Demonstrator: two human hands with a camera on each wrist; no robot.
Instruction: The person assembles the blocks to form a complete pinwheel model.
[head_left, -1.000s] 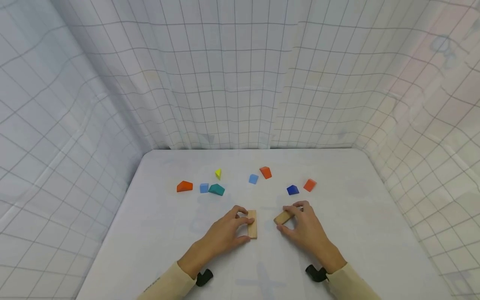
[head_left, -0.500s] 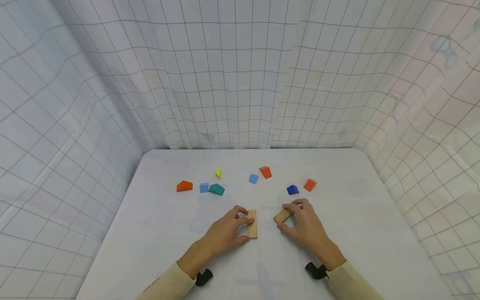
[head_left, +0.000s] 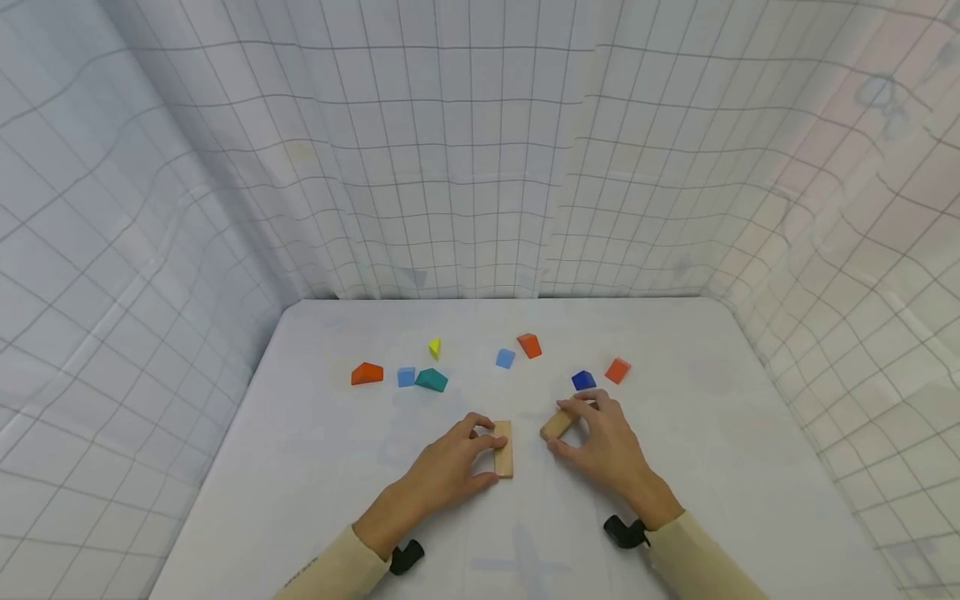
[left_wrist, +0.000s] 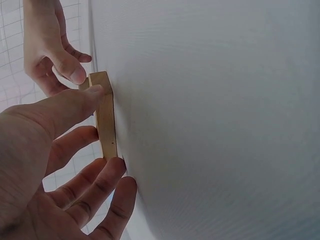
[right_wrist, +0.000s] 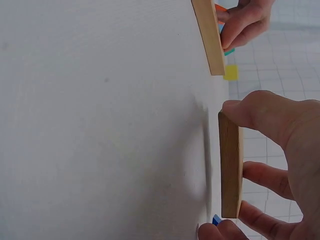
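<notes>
My left hand (head_left: 446,468) grips a plain wooden plank block (head_left: 504,461) that lies flat on the white table. In the left wrist view the thumb presses one end of this block (left_wrist: 106,122), with fingertips at the other end. Slightly to the right, my right hand (head_left: 613,447) pinches a second wooden block (head_left: 557,426) by its ends, set at a slant. The right wrist view shows that block (right_wrist: 230,167) held a little above the tabletop, a shadow beside it. Just beyond the right fingers lies a dark blue block (head_left: 583,380).
Farther back lie an orange block (head_left: 367,374), light blue cubes (head_left: 406,377) (head_left: 506,358), a teal block (head_left: 432,380), a yellow triangle (head_left: 435,347), a red-orange block (head_left: 530,345) and a red block (head_left: 618,370). Gridded white curtains (head_left: 450,167) surround the table (head_left: 315,467).
My right hand has shifted slightly left and away from me, carrying its wooden block along. The left hand and its block have stayed in place.
</notes>
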